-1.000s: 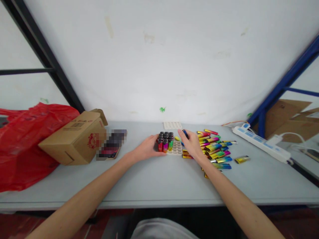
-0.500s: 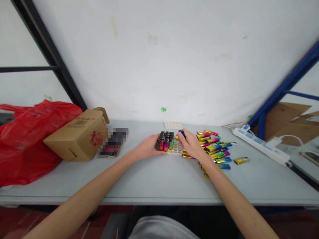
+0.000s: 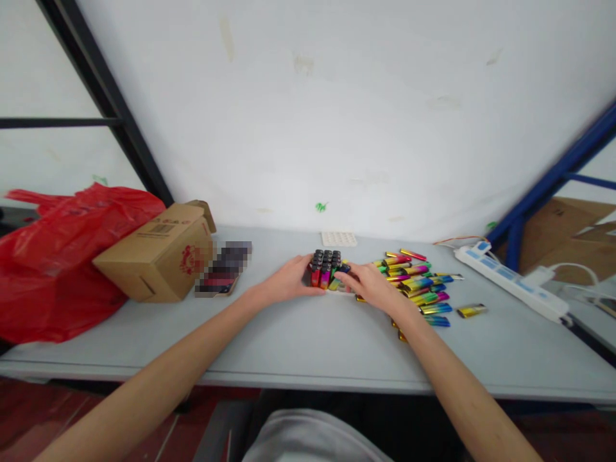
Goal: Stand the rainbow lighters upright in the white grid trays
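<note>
Upright lighters point(image 3: 326, 262) with black tops and shiny red, purple and green bodies stand in close rows in a white holed tray, mostly hidden beneath them. My left hand point(image 3: 293, 280) is closed around the left side of this group, its thumb along the front. At the right of the rows, my right hand point(image 3: 363, 280) pinches a dark-topped lighter point(image 3: 343, 268) low over the tray; whether its base sits in a hole is hidden by my fingers. Just right of that hand lies a loose pile of shiny gold, blue, green and pink lighters point(image 3: 418, 282).
Behind the rows lies another white holed tray point(image 3: 339, 239). A cardboard box point(image 3: 154, 256), a red plastic bag point(image 3: 58, 269) and a blurred-out phone point(image 3: 224, 269) are on the left. To the right are a single lighter point(image 3: 471, 310) and a white power strip point(image 3: 513, 282).
My right hand has lowered the lighter from above the tray down beside the standing rows. My left hand keeps its hold. The whole view has shifted slightly.
</note>
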`<state>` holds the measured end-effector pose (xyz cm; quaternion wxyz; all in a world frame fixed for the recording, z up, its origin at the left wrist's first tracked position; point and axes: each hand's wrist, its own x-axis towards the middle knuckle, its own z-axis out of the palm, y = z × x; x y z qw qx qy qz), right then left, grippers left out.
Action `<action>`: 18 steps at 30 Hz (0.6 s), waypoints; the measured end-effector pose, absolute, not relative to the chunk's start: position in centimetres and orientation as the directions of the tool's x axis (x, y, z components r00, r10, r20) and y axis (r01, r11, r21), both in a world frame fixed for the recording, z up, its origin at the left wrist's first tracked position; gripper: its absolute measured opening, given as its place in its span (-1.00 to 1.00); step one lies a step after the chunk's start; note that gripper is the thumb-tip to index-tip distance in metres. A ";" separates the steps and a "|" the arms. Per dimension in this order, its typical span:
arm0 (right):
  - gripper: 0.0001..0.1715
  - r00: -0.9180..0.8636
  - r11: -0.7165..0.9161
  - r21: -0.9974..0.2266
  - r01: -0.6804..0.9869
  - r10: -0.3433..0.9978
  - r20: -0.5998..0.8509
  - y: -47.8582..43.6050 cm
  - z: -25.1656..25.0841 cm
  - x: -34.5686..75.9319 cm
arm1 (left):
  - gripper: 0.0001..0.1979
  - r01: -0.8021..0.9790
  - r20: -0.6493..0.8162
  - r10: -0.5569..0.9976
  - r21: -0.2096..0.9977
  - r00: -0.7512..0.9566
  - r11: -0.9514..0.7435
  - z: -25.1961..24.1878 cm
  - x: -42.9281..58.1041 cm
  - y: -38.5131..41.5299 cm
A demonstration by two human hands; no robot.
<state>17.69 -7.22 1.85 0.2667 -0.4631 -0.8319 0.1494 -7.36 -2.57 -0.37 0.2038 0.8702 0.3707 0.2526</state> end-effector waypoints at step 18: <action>-0.47 -0.450 0.513 -0.219 0.830 0.848 0.280 -7.1 2.8 18.8 | -0.25 0.533 0.278 0.749 0.559 0.601 -0.635 0.1 -7.4 -2.8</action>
